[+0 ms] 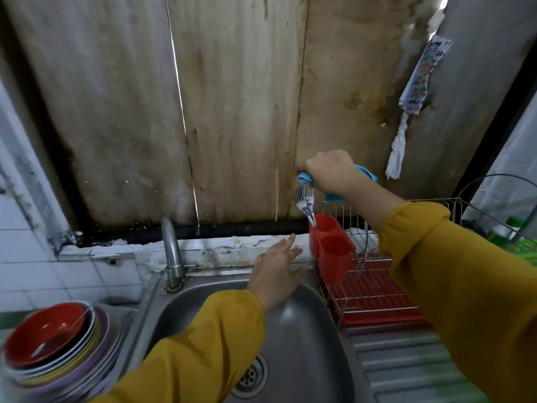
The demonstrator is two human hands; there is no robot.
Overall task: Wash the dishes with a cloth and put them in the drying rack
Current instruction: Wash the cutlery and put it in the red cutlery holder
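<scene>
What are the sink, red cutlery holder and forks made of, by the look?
Sink: likely stainless steel; brushed grey surface with dull reflections.
Red cutlery holder: probably plastic; uniform opaque colour, moulded walls.
Forks: metal; bright silvery tines. Their lower ends are hidden inside the holder.

Forks (305,205), tines up, in red cup (313,245)

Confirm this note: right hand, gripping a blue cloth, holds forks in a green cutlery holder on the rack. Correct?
No. The head view shows the cutlery holder is red, not green. The right hand, gripping the blue cloth, holds forks in it on the rack.
</scene>
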